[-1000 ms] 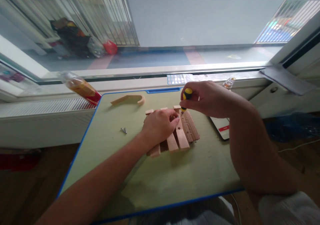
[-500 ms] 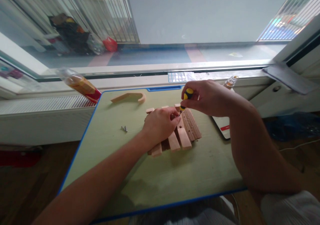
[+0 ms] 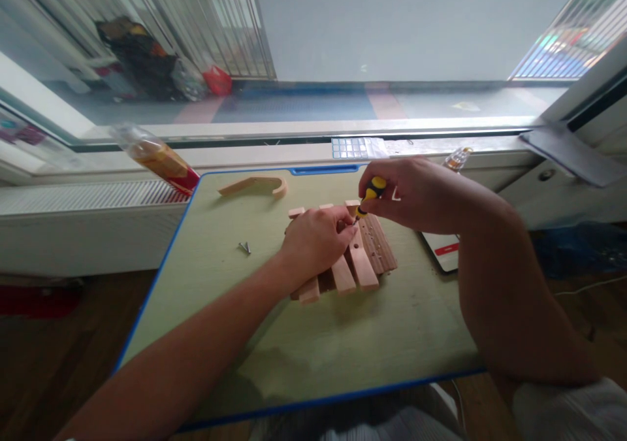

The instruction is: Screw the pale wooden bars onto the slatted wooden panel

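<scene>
My right hand [image 3: 406, 193] grips a small yellow and black screwdriver [image 3: 375, 189], its shaft tilted down and to the left. The tip meets a pale wooden slat [image 3: 362, 263] with a hole in it, beside my left fingertips. My left hand [image 3: 316, 238] lies across the slatted wooden piece, thumb and forefinger pinched together at the screwdriver's tip. Whatever sits between those fingers is hidden. Under the slats is a darker grooved wooden board [image 3: 379, 245] with several small holes. Two or so screws [image 3: 245, 247] lie on the table to the left.
A curved wooden hook [image 3: 255, 185] lies at the table's back left. The table [image 3: 294, 356] has a blue rim. A flat white object with a red mark [image 3: 443, 250] lies at right. Beyond the edge are a bottle [image 3: 164, 162], a radiator [image 3: 93, 206] and a window sill.
The whole view has shifted slightly. My right hand has tilted the screwdriver handle a little further right, with its tip still at the slat. My left hand stays in place.
</scene>
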A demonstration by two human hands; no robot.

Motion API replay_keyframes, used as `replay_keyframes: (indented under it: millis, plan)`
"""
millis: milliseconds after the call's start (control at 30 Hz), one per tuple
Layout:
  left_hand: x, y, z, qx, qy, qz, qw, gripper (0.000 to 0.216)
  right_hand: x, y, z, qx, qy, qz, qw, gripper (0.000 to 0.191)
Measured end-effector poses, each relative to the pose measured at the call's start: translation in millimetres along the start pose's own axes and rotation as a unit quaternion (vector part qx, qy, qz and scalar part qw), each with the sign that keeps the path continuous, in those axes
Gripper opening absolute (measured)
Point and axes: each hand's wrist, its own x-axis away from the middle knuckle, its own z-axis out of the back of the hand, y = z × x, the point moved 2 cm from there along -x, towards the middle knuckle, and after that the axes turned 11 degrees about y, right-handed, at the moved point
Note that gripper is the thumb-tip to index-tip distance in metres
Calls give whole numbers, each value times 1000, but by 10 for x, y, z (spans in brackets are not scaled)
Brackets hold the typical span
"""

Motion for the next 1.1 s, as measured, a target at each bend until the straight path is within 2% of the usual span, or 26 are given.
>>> replay_keyframes:
  millis: [367,633,800,1100]
  plan:
    - [28,-79,10,-16,-37,-63,997,28,-40,15,-53,-9,15,-4,1000,12]
    - [10,-114,11,9,-36,-53,998,31,-42,-13,-58,-5,20,3,1000,13]
    - [13,-110,0,17,-22,-56,998,31,-51,8,-81,2,27,-1,1000,20]
    - [11,-106,-9,40,-14,-46,998,24,-82,-54,-164,66,38,-1,997,10]
